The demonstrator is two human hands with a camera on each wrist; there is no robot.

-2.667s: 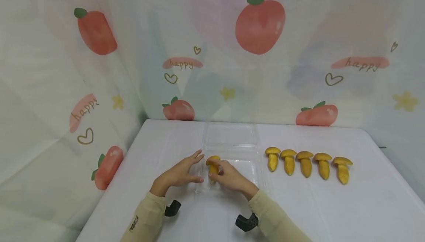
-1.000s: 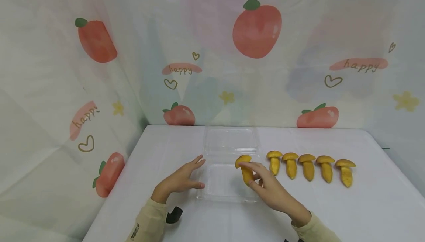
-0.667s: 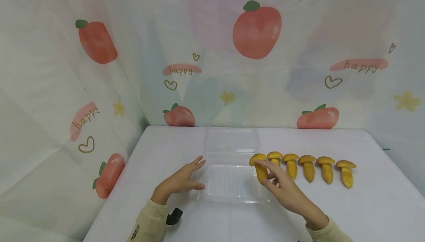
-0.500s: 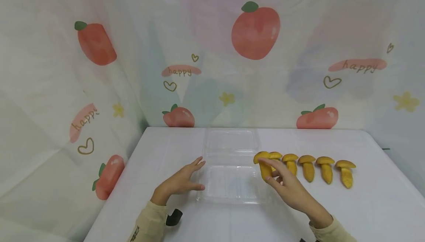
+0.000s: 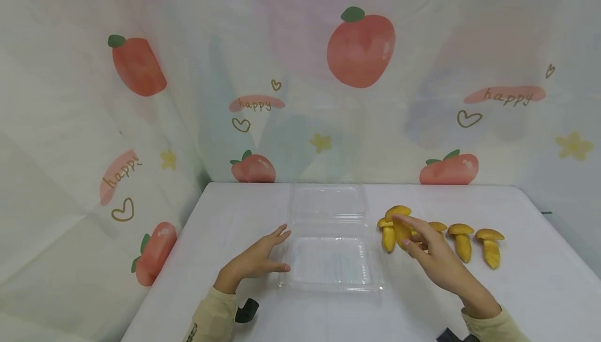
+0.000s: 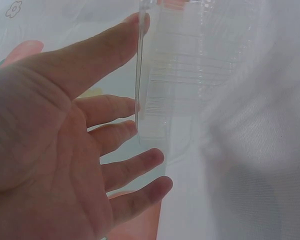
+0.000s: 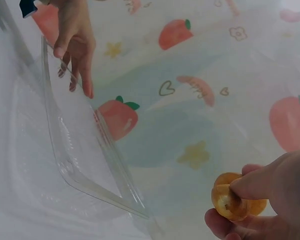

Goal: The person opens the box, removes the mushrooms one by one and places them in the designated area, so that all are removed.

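Note:
Thumb and fingers of my right hand point(image 5: 439, 261) pinch a yellow mushroom point(image 5: 398, 211), cap up, over the left part of a row of similar mushrooms point(image 5: 462, 243). The right wrist view shows the stem end of the held mushroom point(image 7: 229, 204) between thumb and fingers. My left hand point(image 5: 255, 257) has its fingers spread and extended at the left side of a clear plastic box point(image 5: 328, 285). In the left wrist view the thumb and fingertips lie right at the edge of the box point(image 6: 175, 75). The box stands unfolded, its lid point(image 5: 328, 202) toward the back, with no mushroom inside.
White cloth covers the table point(image 5: 338, 321). The leftmost mushroom point(image 5: 387, 237) of the row lies just right of the box; the right hand partly hides others. A fruit-patterned curtain point(image 5: 300, 138) rises behind the table and on the left.
My right hand has carried the mushroom out of the box, rightward to the row. My left hand has stayed beside the box. The view has tilted up slightly.

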